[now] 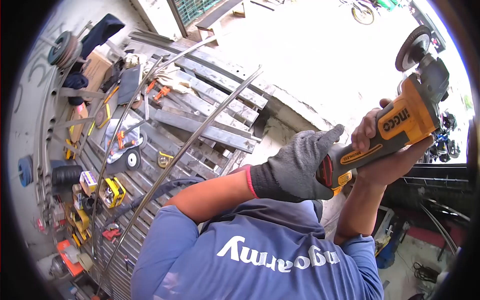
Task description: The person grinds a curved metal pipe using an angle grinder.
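Note:
A yellow and black cordless angle grinder (400, 122) is raised at the right, tilted with its head up. The disc (414, 48) at its head faces the upper left, away from my body. My right hand (387, 165) is bare and wraps around the grinder's body, with fingertips showing on the near side. In a grey glove with a dark cuff, my left hand (300, 165) closes on the rear end of the handle, by the battery (342, 181). Part of its grip is hidden. Both forearms rise in front of my blue shirt (260, 260).
Long bent metal rods (195, 137) cross a slatted metal bench (170, 172) at the left. On it lie flat steel bars (205, 130), orange clamps (161, 93), a tape measure (164, 159) and a yellow box (112, 192). Weight plates (65, 50) hang at the wall. A bicycle (362, 12) stands far off.

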Demonstrator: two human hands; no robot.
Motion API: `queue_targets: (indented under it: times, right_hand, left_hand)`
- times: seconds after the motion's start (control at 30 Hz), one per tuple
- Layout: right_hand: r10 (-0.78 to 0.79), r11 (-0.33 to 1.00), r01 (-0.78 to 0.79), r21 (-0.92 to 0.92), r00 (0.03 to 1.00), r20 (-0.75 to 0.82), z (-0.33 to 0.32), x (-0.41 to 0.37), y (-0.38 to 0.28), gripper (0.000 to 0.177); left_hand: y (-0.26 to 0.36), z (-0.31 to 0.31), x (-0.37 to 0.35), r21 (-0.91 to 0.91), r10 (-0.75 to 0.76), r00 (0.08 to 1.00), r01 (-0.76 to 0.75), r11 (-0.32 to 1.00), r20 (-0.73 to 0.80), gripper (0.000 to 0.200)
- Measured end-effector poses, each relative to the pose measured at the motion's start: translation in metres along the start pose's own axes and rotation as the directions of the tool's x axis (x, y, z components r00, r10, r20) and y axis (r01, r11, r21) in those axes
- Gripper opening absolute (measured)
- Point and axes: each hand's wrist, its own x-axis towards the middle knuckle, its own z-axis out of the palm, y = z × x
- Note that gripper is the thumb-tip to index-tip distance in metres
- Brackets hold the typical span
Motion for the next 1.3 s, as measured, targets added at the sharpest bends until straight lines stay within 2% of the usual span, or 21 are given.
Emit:
queue_targets:
  times: [0.03, 0.13, 0.2, 0.27, 0.3, 0.37, 0.4, 0.43, 0.47, 0.5, 0.57, 0.6, 0.7, 0.77, 0.8, 0.87, 1.0, 1.1, 1.13, 1.2, 1.3]
  right_hand:
    - [0.053, 0.998, -0.054, 0.011, 0.998, 0.026, -0.006, 0.009, 0.001, 0.118]
    - [0.100, 0.995, -0.100, -0.011, 0.995, -0.032, -0.012, 0.035, 0.017, 0.122]
    - [0.109, 0.992, -0.110, 0.054, 0.994, 0.028, -0.031, 0.052, 0.034, 0.124]
    - [0.103, 0.994, -0.101, 0.043, 0.993, -0.058, -0.038, 0.065, 0.048, 0.129]
    - [0.037, 0.999, -0.035, 0.031, 0.997, -0.073, -0.044, 0.072, 0.061, 0.117]
    - [-0.030, 0.940, -0.065, -0.335, 0.962, -0.271, -0.056, 0.086, 0.086, 0.074]
    - [-0.058, 0.867, -0.118, -0.484, 0.941, -0.334, -0.062, 0.092, 0.097, 0.054]
    - [-0.056, 0.787, -0.164, -0.595, 0.941, -0.333, -0.069, 0.100, 0.106, 0.037]
    - [0.018, 0.812, -0.235, -0.535, 0.925, -0.380, -0.073, 0.113, 0.111, 0.035]
    - [0.044, 0.786, -0.290, -0.545, 0.907, -0.419, -0.087, 0.122, 0.127, 0.036]
    - [0.114, 0.727, -0.345, -0.594, 0.913, -0.391, -0.122, 0.139, 0.158, 0.053]
    - [0.201, 0.696, -0.413, -0.587, 0.898, -0.392, -0.130, 0.146, 0.168, 0.056]
    - [0.260, 0.670, -0.408, -0.620, 0.911, -0.319, -0.154, 0.150, 0.210, 0.061]
    - [0.294, 0.708, -0.428, -0.561, 0.902, -0.318, -0.158, 0.142, 0.233, 0.061]
    - [0.319, 0.678, -0.448, -0.583, 0.893, -0.316, -0.158, 0.138, 0.240, 0.060]
    - [0.368, 0.645, -0.481, -0.594, 0.877, -0.309, -0.159, 0.131, 0.253, 0.058]
    - [0.401, 0.600, -0.482, -0.638, 0.872, -0.281, -0.163, 0.116, 0.265, 0.049]
    - [0.451, 0.539, -0.507, -0.673, 0.848, -0.277, -0.166, 0.107, 0.268, 0.050]
    - [0.480, 0.509, -0.518, -0.687, 0.834, -0.273, -0.168, 0.104, 0.267, 0.051]
    - [0.528, 0.486, -0.529, -0.695, 0.812, -0.249, -0.166, 0.100, 0.265, 0.051]
    - [0.555, 0.471, -0.513, -0.718, 0.805, -0.210, -0.170, 0.093, 0.264, 0.053]
  left_hand:
    - [-0.005, -0.002, 0.007, 0.018, 0.018, 0.999, -0.017, 1.000, -0.028, 0.092]
    - [-0.019, -0.024, 0.041, 0.050, 0.009, 0.995, -0.014, 0.999, 0.096, 0.073]
    - [-0.035, -0.027, 0.053, 0.077, 0.042, 0.991, -0.053, 0.996, 0.128, 0.064]
    - [-0.052, -0.020, 0.060, 0.199, 0.159, 0.983, -0.139, 0.970, -0.089, 0.064]
    - [-0.059, -0.016, 0.065, 0.265, 0.224, 0.956, -0.170, 0.949, -0.188, 0.064]
    - [-0.062, -0.021, 0.083, 0.289, 0.008, 0.997, 0.016, 0.957, -0.081, 0.069]
    - [-0.064, -0.025, 0.095, 0.255, -0.194, 0.977, 0.166, 0.953, 0.091, 0.071]
    - [-0.069, -0.030, 0.108, 0.251, -0.376, 0.890, 0.314, 0.916, 0.258, 0.073]
    - [-0.079, -0.033, 0.118, 0.275, -0.526, 0.746, 0.449, 0.850, 0.409, 0.075]
    - [-0.102, -0.027, 0.109, 0.309, -0.456, 0.841, 0.369, 0.877, 0.290, 0.075]
    - [-0.159, -0.011, 0.061, 0.398, -0.271, 0.961, 0.226, 0.889, 0.059, 0.075]
    - [-0.175, -0.023, 0.054, 0.472, -0.310, 0.951, 0.276, 0.837, -0.006, 0.071]
    - [-0.226, -0.079, 0.025, 0.583, -0.424, 0.886, 0.449, 0.677, -0.190, 0.062]
    - [-0.266, -0.102, -0.004, 0.620, -0.418, 0.863, 0.499, 0.605, -0.285, 0.063]
    - [-0.277, -0.107, -0.013, 0.634, -0.410, 0.847, 0.527, 0.565, -0.338, 0.064]
    - [-0.272, -0.109, 0.009, 0.489, -0.637, 0.687, 0.713, 0.502, -0.349, 0.058]
    - [-0.284, -0.103, 0.008, 0.404, -0.837, 0.432, 0.869, 0.286, -0.335, 0.045]
    - [-0.300, -0.119, -0.017, 0.428, -0.761, 0.604, 0.768, 0.477, -0.237, 0.038]
    - [-0.304, -0.126, -0.016, 0.244, -0.855, 0.481, 0.868, 0.433, -0.195, 0.039]
    - [-0.309, -0.139, -0.008, -0.118, -0.972, 0.232, 0.965, 0.234, -0.036, 0.040]
    - [-0.314, -0.156, -0.006, -0.278, -0.966, 0.193, 0.950, 0.140, 0.171, 0.043]
